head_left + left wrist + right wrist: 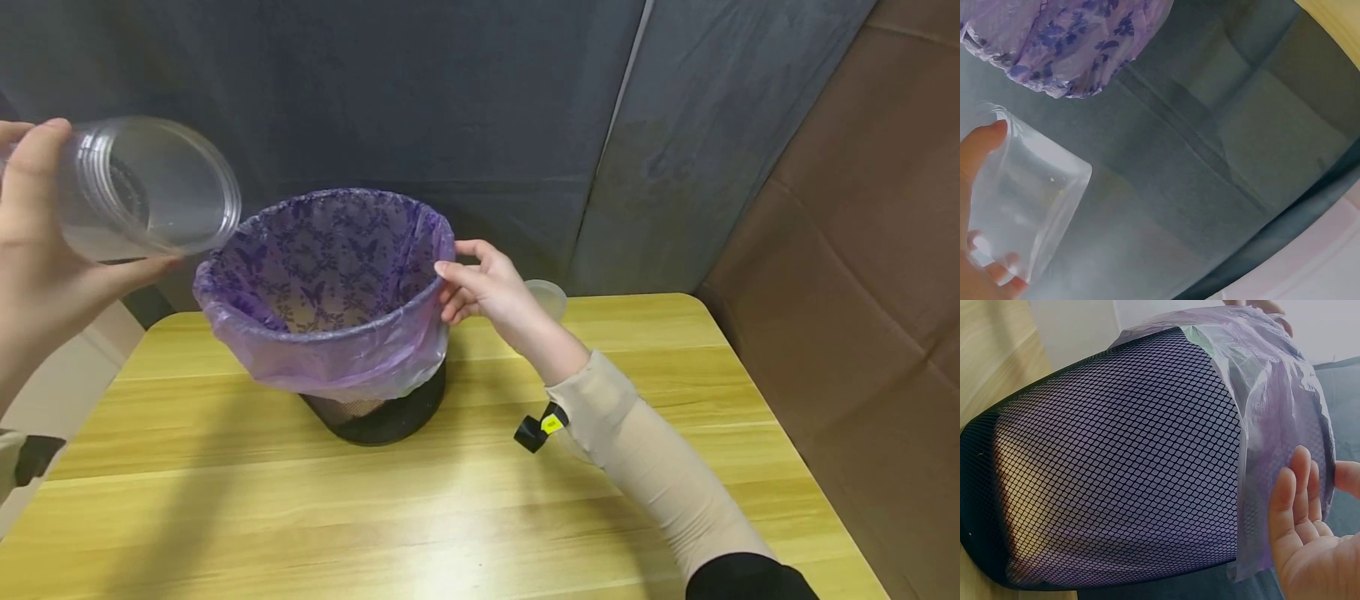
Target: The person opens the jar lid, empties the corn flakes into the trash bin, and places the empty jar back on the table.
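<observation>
My left hand (37,225) grips a clear plastic jar (161,187) on its side, its open mouth turned toward the wastebasket at the upper left. Small yellowish specks show near the base of the jar in the left wrist view. The black mesh wastebasket (1122,456) stands on the table, lined with a purple patterned bag (337,358) folded over its rim. At the right side of that rim, my right hand (483,287) pinches the lined edge, thumb on top and fingers along the outside. The jar's mouth is close beside the basket's left rim.
The wood-grain table (360,517) lies beneath the basket. A translucent round lid (551,296) is behind my right wrist, partly hidden. Grey cloth (375,92) hangs along the back, and a brown covering (855,217) stands at the right.
</observation>
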A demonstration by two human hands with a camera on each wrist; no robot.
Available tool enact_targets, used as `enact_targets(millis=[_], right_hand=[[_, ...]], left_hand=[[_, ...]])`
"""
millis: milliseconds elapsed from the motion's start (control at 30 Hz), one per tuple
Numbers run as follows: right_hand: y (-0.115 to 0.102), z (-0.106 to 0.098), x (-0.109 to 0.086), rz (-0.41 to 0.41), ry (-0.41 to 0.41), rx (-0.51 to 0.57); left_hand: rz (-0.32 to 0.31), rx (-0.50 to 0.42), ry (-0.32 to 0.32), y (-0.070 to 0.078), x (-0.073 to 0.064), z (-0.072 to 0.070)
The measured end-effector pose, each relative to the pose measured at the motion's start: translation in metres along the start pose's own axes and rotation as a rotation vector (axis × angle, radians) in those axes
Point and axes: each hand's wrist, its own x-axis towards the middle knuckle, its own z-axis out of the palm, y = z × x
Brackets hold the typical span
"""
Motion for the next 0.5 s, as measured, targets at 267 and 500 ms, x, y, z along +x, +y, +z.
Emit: enact_targets(millis=[267, 500], right_hand=[[-0.001, 0.000, -0.001, -0.005, 0.007, -0.005], [-0.001, 0.000, -0.001, 0.001, 0.007, 0.001]], left_hand=[[-0.244, -0.138, 0.009, -0.008, -0.009, 0.002], [-0.380, -0.389, 0.061, -0.016, -0.014, 0.005]])
